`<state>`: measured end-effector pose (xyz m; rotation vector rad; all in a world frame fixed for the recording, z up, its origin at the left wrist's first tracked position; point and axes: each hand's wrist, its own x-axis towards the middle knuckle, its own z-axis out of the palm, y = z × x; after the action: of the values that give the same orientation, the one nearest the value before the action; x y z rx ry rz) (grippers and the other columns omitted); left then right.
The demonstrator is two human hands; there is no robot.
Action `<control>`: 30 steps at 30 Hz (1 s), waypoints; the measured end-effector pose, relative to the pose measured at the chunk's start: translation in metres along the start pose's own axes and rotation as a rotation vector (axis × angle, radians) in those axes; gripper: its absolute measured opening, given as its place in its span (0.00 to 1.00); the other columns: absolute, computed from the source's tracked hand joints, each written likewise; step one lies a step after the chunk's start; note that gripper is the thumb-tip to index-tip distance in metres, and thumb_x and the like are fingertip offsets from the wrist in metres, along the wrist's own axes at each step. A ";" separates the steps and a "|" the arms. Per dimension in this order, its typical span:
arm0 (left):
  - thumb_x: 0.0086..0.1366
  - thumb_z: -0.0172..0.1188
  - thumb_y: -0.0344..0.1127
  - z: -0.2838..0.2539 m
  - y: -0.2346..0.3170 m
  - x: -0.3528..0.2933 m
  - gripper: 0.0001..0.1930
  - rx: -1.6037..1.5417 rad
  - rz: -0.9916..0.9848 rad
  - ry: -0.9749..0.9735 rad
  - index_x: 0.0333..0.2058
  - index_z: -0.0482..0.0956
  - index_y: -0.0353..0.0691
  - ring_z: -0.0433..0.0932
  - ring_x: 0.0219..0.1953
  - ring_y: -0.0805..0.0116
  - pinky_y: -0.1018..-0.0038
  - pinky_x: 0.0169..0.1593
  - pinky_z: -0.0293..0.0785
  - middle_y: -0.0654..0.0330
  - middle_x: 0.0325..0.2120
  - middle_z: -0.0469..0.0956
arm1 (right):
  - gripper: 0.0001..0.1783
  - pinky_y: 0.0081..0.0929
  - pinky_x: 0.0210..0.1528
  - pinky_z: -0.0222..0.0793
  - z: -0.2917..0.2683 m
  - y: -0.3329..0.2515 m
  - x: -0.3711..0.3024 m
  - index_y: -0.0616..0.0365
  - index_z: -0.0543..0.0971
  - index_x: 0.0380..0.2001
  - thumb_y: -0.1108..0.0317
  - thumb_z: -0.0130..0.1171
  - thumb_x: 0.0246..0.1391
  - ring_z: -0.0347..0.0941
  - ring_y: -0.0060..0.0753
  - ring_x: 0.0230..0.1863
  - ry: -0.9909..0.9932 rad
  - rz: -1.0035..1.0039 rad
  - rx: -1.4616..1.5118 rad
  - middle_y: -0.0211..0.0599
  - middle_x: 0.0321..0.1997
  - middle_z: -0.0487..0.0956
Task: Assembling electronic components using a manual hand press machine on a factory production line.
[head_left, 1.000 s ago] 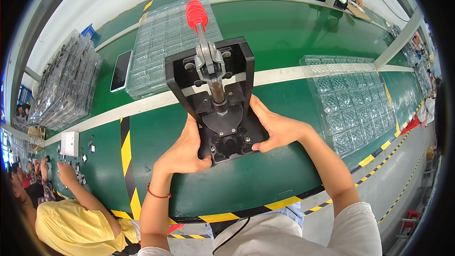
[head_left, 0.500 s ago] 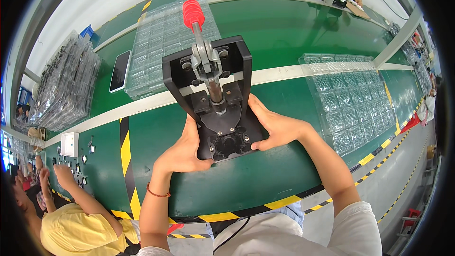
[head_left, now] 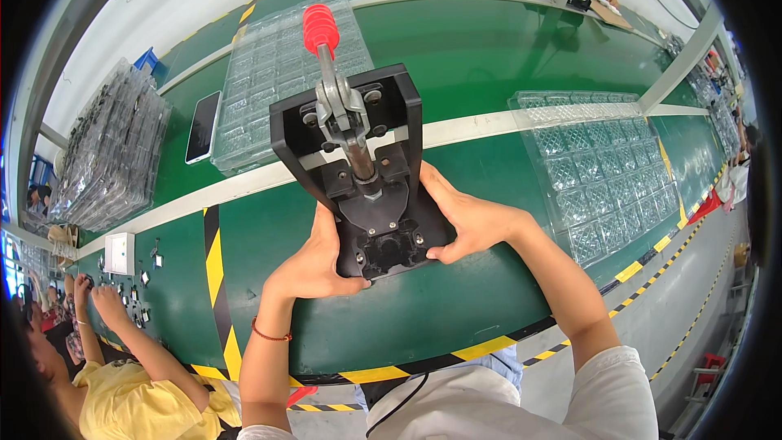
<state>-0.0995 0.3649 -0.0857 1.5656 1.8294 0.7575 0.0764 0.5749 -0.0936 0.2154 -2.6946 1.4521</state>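
Observation:
A black toggle-clamp press fixture stands on the green table in front of me, its metal lever topped by a ribbed red handle that points up and away. My left hand grips the left side of the base, thumb along the front edge. On the opposite side, my right hand grips the base with the thumb at the front right corner. Parts of the fingers on both hands are hidden behind the fixture. The black nest at the front of the base shows between my thumbs.
Behind the fixture lie clear plastic trays and a phone. More clear trays rest at the right, and a tall tray stack at the left. A yellow-sleeved co-worker sits left, near small parts and a white box.
The fixture's upper part and red handle have shifted slightly left and tilted a little, with both my hands still on the base. The co-worker at the left has moved their hands.

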 end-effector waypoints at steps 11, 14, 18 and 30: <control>0.33 0.76 0.45 -0.001 -0.003 -0.002 0.64 0.094 0.026 0.070 0.56 0.38 0.13 0.52 0.60 0.55 0.71 0.64 0.46 0.37 0.54 0.52 | 0.67 0.38 0.71 0.32 0.003 -0.002 0.001 0.63 0.25 0.65 0.63 0.67 0.36 0.27 0.50 0.73 0.011 0.005 -0.116 0.55 0.71 0.31; 0.38 0.75 0.46 -0.002 -0.009 -0.003 0.73 0.021 0.021 -0.030 0.60 0.18 0.24 0.29 0.69 0.46 0.66 0.68 0.34 0.36 0.64 0.29 | 0.67 0.38 0.71 0.32 0.001 -0.003 0.000 0.62 0.25 0.65 0.64 0.66 0.37 0.27 0.51 0.73 -0.010 0.001 -0.080 0.54 0.71 0.30; 0.41 0.75 0.51 -0.003 -0.010 -0.001 0.72 -0.060 0.110 -0.008 0.60 0.19 0.24 0.29 0.68 0.46 0.64 0.68 0.33 0.35 0.64 0.29 | 0.66 0.38 0.71 0.33 0.000 -0.004 0.000 0.60 0.26 0.66 0.66 0.65 0.37 0.27 0.50 0.73 -0.014 0.012 -0.017 0.53 0.72 0.30; 0.52 0.66 0.37 -0.001 -0.015 0.004 0.52 -0.141 0.052 0.228 0.63 0.36 0.29 0.49 0.64 0.52 0.64 0.65 0.44 0.42 0.61 0.49 | 0.52 0.38 0.70 0.39 0.010 0.003 0.007 0.62 0.34 0.67 0.70 0.56 0.48 0.40 0.49 0.71 0.177 0.015 0.001 0.52 0.69 0.44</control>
<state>-0.1103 0.3665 -0.0972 1.4908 1.8535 1.1041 0.0694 0.5671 -0.1006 0.0627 -2.5594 1.4051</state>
